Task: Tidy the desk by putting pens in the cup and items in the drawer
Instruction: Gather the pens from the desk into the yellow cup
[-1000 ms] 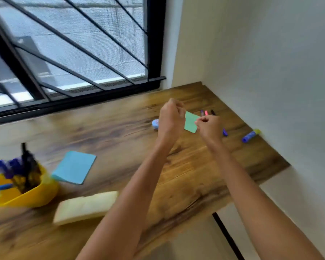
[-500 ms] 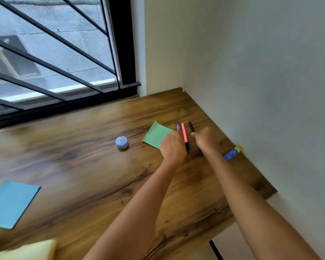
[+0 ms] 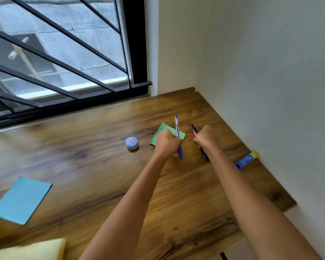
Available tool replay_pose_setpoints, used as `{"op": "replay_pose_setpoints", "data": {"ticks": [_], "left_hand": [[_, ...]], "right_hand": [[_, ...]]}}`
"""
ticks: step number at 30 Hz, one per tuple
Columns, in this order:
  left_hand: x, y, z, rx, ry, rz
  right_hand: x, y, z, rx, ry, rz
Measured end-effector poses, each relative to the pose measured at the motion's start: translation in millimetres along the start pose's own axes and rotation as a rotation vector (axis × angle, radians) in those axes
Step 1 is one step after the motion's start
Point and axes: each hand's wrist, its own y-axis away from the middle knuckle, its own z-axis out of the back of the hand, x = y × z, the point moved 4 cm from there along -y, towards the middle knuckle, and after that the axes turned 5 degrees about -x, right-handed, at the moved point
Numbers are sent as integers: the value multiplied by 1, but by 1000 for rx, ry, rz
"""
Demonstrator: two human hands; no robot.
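Both pens are off the surface now, left grip (image 3: 167, 142) fisting the blue pen (image 3: 177, 132), right grip (image 3: 206, 136) the pink-black pens (image 3: 194, 130), axes 12-to-6, cup around 8 o'clock.

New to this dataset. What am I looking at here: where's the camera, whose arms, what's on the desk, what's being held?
No robot: a person's two bare arms, filmed by one wide-angle camera worn on their head, looking down at a wooden desk in a corner by a barred window. The left hand grips a blue pen. The right hand grips a pink pen and a black pen together. On the desk lie a green note, a small round blue container, a blue glue stick by the wall, a blue pad and a pale yellow pad. A yellow edge at far left is too cropped to identify.
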Motion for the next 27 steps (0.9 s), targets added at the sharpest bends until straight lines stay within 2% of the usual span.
{"op": "replay_pose_setpoints", "data": {"ticks": [4,8,10,12,15,19,24,27], "left_hand": [[4,10,23,35,120,-20],[17,20,53,21,173,-33],[26,27,71,-10,192,-53],[36,38,95,-58,212,-91],[50,58,142,-162,197,-171],[71,95,231,-320,167,-251],[99,161,349,-607,33,-299],[121,196,400,-762,-47,-294]], "right_hand": [[3,9,-1,18,29,-4],[15,21,2,-36,-83,-8],[31,35,0,12,-264,-23],[59,69,-6,177,-553,-46],[106,133,-13,385,-781,3],[170,214,-37,559,-881,129],[239,311,-73,714,-988,243],[268,364,-88,733,-984,340]]}}
